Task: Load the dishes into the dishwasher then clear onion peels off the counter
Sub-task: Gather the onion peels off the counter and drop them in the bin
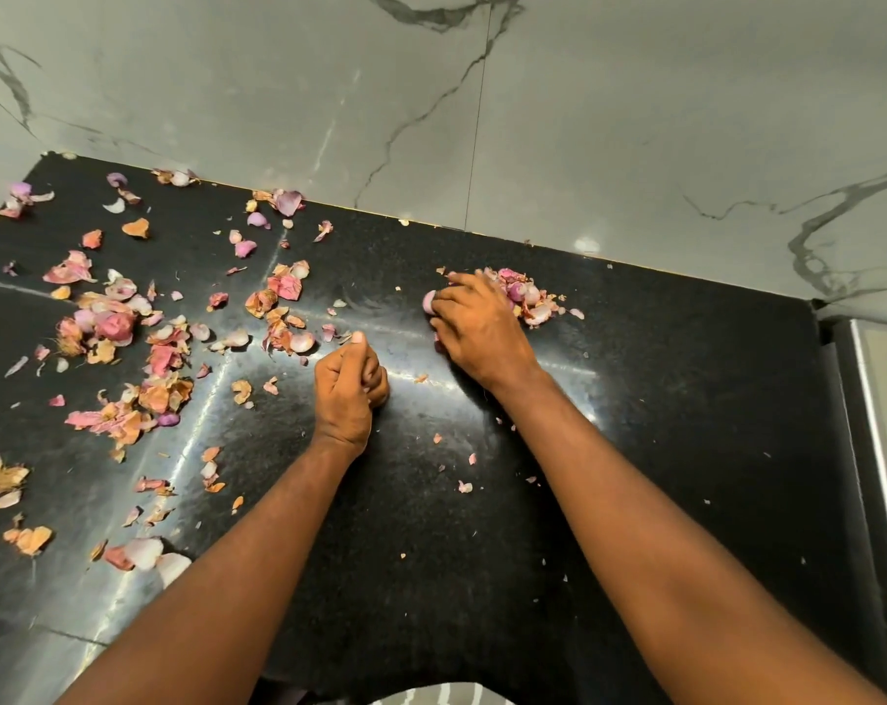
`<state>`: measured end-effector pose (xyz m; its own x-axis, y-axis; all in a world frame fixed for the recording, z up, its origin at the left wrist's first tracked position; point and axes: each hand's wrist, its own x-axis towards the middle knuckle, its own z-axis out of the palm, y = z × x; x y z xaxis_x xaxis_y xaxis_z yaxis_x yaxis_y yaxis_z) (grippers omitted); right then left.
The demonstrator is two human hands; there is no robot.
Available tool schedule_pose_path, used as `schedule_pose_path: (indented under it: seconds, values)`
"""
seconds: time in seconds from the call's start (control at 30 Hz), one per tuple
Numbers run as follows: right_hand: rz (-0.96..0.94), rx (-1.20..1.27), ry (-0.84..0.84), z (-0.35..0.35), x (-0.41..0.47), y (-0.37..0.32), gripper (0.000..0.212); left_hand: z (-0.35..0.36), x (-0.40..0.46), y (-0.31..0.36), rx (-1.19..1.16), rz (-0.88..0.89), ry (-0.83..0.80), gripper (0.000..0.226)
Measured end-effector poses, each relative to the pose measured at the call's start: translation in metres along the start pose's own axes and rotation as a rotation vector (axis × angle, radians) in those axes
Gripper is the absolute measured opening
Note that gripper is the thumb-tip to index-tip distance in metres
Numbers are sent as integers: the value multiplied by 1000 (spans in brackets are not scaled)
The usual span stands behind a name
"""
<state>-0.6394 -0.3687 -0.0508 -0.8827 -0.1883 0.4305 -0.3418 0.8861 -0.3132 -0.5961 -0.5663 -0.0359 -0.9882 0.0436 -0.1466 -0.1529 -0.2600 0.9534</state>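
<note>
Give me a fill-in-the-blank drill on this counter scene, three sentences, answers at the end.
1. The right hand gathers a small pile of onion peels near the ____ wall.
2. Most loose peels lie on the person's ____ side of the counter.
3. The left hand has its fingers ____, thumb pointing forward.

Missing words: marble; left; curled

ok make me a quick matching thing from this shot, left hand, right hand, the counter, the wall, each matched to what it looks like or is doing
Column 1
1. left hand
2. right hand
3. counter
4. wall

Column 2
A. grey marble-look tiles with dark veins
B. fingers curled, thumb up, beside scattered peels
C. black, speckled, shiny
D. grips a small heap of onion peels

Pairs: 1-B, 2-D, 3-C, 4-A
</note>
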Motion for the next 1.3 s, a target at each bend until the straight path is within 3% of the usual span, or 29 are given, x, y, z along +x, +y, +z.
schedule_pose_path:
  seconds: [0.1, 0.2, 0.27, 0.33, 0.4, 0.5, 0.6, 0.67, 0.77, 0.97, 1.1, 1.23, 1.3]
  values:
    - [131, 197, 230, -25, -12, 6, 17, -1, 1, -1, -7, 0, -7, 48]
    - [512, 257, 376, -45, -18, 20, 19, -1, 1, -2, 6, 0, -12, 48]
    - [714, 187, 294, -43, -18, 34, 37, -1, 2, -1, 8, 0, -13, 48]
    - [831, 109, 46, -34, -14, 39, 65, -1, 2, -1, 8, -3, -14, 48]
    - [783, 99, -87, -25, -5, 31, 76, -1, 2, -1, 7, -4, -14, 48]
    - [614, 222, -80, -13, 13, 10, 82, -1, 3, -1, 7, -4, -15, 50]
    - [426, 168, -171, -1, 23, -9, 82, -1, 3, -2, -2, -11, -11, 50]
    - [246, 66, -220, 6, 21, -17, 77, -1, 2, -2, -8, -13, -6, 49]
    - [61, -20, -135, 13, 17, -16, 49, 0, 2, -2, -10, -13, 2, 49]
    - [58, -117, -39, 7, 8, 2, 22, -1, 6, -2, 16, -7, 7, 50]
    - [173, -136, 2, -7, -20, 6, 26, 0, 8, -3, 14, -2, 12, 51]
    - [167, -50, -34, -19, -56, -4, 19, 1, 8, -6, 10, 7, 6, 51]
    - [265, 77, -31, -25, -72, -18, 11, 1, 7, -6, 11, 13, 10, 50]
